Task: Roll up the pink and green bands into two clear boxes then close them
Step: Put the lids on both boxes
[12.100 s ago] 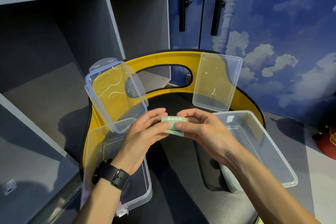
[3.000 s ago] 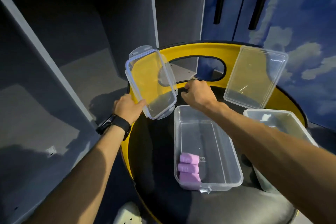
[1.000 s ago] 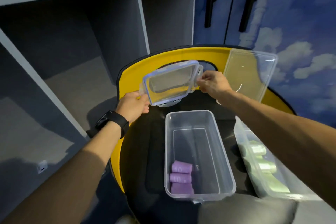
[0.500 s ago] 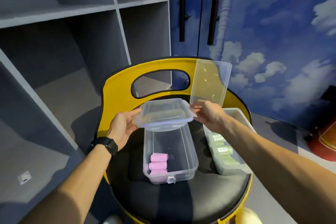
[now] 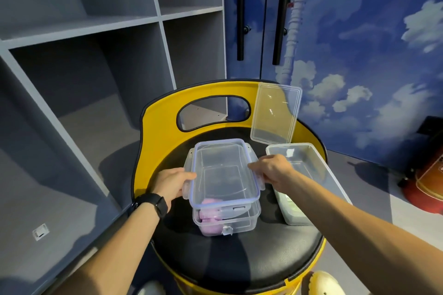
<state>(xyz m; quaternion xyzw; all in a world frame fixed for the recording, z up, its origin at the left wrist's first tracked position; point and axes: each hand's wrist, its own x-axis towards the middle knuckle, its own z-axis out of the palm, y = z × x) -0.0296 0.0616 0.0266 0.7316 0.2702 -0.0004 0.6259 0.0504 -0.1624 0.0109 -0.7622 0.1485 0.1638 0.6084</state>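
At frame centre a clear box [image 5: 226, 224] with pink rolls [image 5: 209, 219] sits on the black stool seat [image 5: 239, 263]. Above it, the left hand [image 5: 173, 184] and right hand [image 5: 269, 169] grip the blue-rimmed lid [image 5: 225, 172]. Right: the green-roll box [image 5: 309, 175]; behind it, a leaning spare lid [image 5: 275, 112].

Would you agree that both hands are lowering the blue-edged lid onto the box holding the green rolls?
Not quite: the head view shows the left hand and right hand holding the blue-edged lid over the box with the pink rolls.

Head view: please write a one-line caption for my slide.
Both hands, left hand and right hand, lower a clip-lock lid onto the clear box of pink rolls.
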